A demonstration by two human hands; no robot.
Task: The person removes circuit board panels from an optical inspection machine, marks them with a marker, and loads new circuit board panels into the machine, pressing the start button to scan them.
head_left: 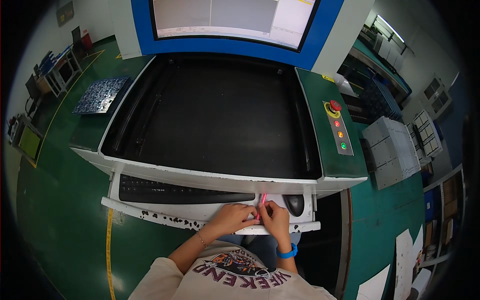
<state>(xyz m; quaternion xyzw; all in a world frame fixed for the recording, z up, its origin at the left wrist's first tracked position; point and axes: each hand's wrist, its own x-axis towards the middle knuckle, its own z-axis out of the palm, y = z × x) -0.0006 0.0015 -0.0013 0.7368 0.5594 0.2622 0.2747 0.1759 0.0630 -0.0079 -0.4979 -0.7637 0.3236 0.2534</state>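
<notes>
The left hand and right hand pinch the pink stick between them, right by the black mouse, and it could slip and roll away if the fingertips let go.

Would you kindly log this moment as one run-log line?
left hand: fingers at pink stick | right hand: fingers beside it | keyboard: on tray, left | mouse: on tray, right

"WEEKEND" is printed in large letters across the T-shirt. Text on the monitor and control panel is too small to read.
</notes>
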